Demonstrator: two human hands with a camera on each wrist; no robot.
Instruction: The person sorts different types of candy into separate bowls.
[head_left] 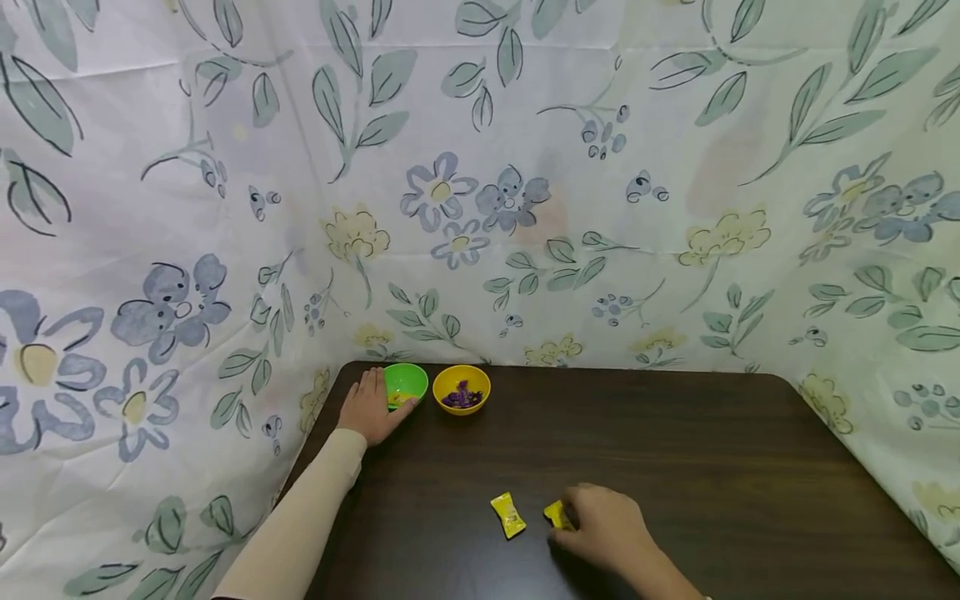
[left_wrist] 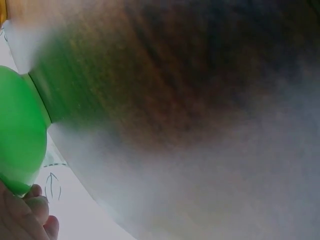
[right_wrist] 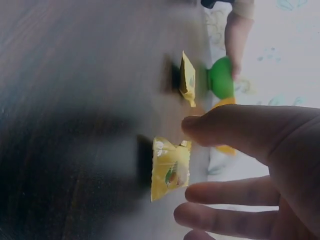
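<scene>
At the far left corner of the table, my left hand (head_left: pixel 372 410) holds a green bowl (head_left: pixel 412 375), thumb along its near side and fingers at its left. Yellow pieces (head_left: pixel 397 398) lie in it. My right hand (head_left: pixel 602 527) is low over a yellow-wrapped candy (head_left: pixel 557 514) near the front. In the right wrist view, the thumb and fingers are spread on either side of this candy (right_wrist: pixel 170 169), with the fingertips close to it. A second yellow-wrapped candy (head_left: pixel 508 515) lies on the table to the left of the right hand.
Right beside the green bowl stands a yellow bowl (head_left: pixel 443 385) with purple-wrapped pieces (head_left: pixel 462 395) inside. The dark wooden table (head_left: pixel 675 450) is bordered at the back and sides by a hanging cloth (head_left: pixel 570 308) with a leaf and flower print.
</scene>
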